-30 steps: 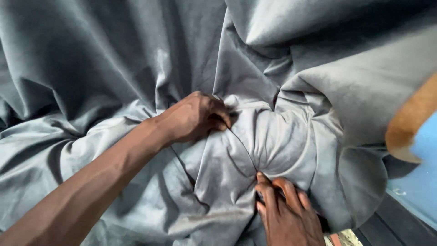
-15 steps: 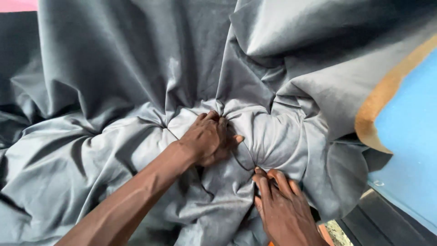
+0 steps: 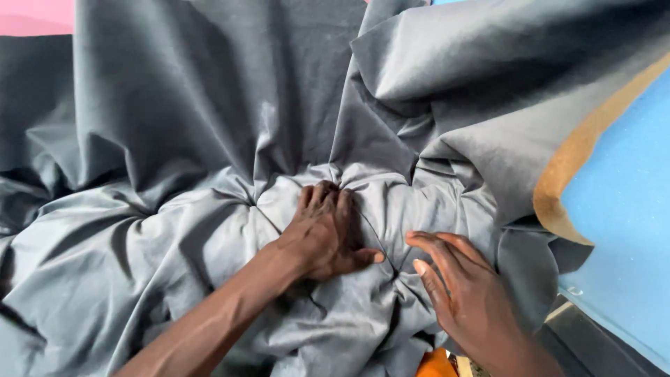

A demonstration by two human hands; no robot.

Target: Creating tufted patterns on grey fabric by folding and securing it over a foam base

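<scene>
I see my left hand (image 3: 324,234) pressed palm-down on the bunched middle of a large grey cloth (image 3: 209,139), fingers curled into the gathered folds and thumb stretched toward the right, gripping the fabric rather than lying flat. My right hand (image 3: 464,293) lies just beside it, open with fingers spread, the fingertips (image 3: 419,267) touching the same puckered mound. The cloth spreads in heavy creases across nearly the whole view, its right edge draped over a blue foam slab (image 3: 621,230) with a tan rim (image 3: 572,167).
</scene>
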